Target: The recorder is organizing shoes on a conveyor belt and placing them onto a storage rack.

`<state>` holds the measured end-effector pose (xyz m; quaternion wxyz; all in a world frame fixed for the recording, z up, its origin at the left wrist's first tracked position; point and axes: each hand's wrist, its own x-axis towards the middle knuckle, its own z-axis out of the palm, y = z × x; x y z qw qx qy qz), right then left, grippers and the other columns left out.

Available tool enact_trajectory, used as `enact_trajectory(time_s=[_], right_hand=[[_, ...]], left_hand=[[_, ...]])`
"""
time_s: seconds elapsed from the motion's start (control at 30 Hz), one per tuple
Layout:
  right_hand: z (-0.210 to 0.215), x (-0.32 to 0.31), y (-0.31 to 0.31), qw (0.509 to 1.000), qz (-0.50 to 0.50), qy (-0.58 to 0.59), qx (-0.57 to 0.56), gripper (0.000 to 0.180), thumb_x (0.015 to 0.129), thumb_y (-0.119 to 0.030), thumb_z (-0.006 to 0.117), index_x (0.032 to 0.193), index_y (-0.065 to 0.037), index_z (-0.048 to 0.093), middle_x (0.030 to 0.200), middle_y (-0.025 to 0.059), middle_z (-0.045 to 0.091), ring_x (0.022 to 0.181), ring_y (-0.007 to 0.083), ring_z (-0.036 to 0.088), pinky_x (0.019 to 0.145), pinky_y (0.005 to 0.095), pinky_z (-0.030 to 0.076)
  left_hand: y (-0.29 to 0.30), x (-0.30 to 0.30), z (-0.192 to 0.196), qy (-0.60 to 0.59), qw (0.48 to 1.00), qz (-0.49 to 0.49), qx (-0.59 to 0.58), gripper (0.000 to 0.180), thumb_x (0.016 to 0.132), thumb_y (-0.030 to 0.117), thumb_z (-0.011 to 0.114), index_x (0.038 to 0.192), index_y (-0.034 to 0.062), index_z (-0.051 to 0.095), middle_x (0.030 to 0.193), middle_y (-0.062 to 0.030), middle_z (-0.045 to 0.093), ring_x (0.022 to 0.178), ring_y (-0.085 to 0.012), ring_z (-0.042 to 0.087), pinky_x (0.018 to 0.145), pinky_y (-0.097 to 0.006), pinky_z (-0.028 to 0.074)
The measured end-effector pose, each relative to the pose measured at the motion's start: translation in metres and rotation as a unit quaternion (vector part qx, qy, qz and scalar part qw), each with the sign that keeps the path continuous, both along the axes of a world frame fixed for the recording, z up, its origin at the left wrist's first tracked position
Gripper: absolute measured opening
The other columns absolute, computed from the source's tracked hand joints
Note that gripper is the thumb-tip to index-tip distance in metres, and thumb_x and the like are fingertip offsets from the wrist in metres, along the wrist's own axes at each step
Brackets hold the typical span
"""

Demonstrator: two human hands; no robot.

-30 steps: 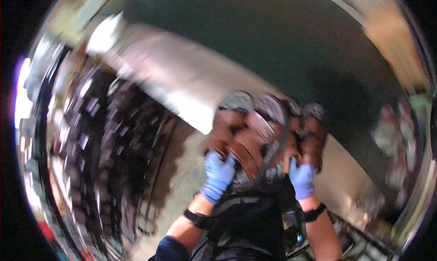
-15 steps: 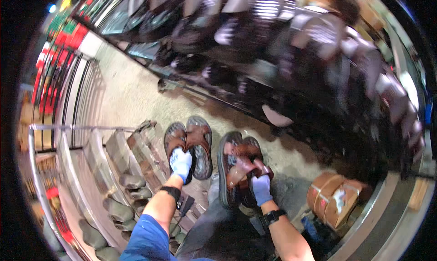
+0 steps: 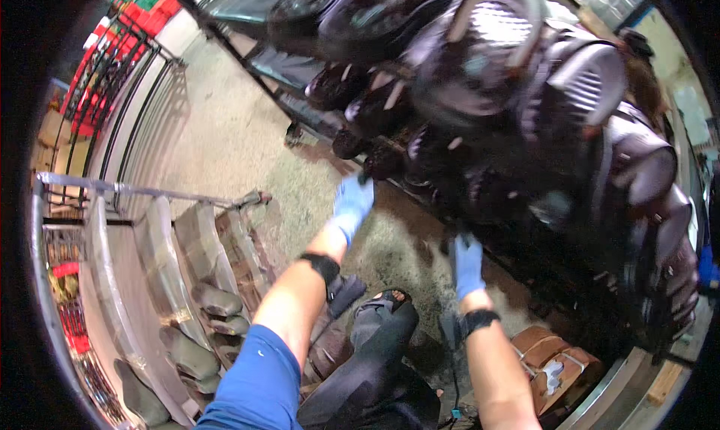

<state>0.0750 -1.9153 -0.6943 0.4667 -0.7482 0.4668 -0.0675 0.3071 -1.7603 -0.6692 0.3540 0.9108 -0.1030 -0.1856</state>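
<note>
My left hand [image 3: 352, 203], in a light blue glove, reaches forward to the lower edge of a shoe rack [image 3: 259, 73]. Its fingertips are at small dark footwear [image 3: 384, 160] on the low shelf. My right hand [image 3: 469, 265], gloved alike, reaches into the shadow under the rack. Blur and darkness hide the fingers of both hands, so any grip is unclear. Above them, large dark shoes [image 3: 480, 62] crowd the upper shelf. The brown sandals seen earlier cannot be made out.
Grey shoe-shaped forms [image 3: 191, 355] sit on a metal-framed rack [image 3: 112, 184] at left. A brown taped bundle [image 3: 551, 362] lies by my right forearm. My sandalled foot [image 3: 390, 301] rests on the concrete floor [image 3: 225, 122]. Red crates [image 3: 150, 13] stand at far left.
Both hands have moved forward to the rack from above the floor, the left also rightward. The two pairs of brown sandals they held are no longer visible in them. The view has shifted.
</note>
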Motion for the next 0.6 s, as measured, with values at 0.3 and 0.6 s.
enact_trajectory(time_s=[0.3, 0.6], right_hand=[[0.081, -0.366, 0.11, 0.959, -0.213, 0.01, 0.186, 0.036, 0.083, -0.022, 0.058, 0.112, -0.002, 0.058, 0.108, 0.0171, 0.062, 0.101, 0.029, 0.06, 0.088, 0.0357, 0.045], [0.255, -0.727, 0.293, 0.701, -0.689, 0.025, -0.181, 0.031, 0.084, -0.012, 0.057, 0.115, -0.008, 0.06, 0.115, 0.0124, 0.061, 0.105, 0.0193, 0.058, 0.092, 0.03, 0.043]], left_hand=[[-0.022, -0.393, 0.041, 0.207, 0.873, -0.441, -0.015, 0.032, 0.081, 0.025, 0.059, 0.107, 0.0052, 0.062, 0.099, -0.0188, 0.063, 0.095, -0.0323, 0.06, 0.083, -0.037, 0.047], [-0.072, -0.806, 0.2, 0.191, 0.471, -0.847, -0.157, 0.035, 0.079, 0.009, 0.06, 0.112, 0.0017, 0.058, 0.107, -0.0171, 0.061, 0.101, -0.0316, 0.058, 0.086, -0.034, 0.045]])
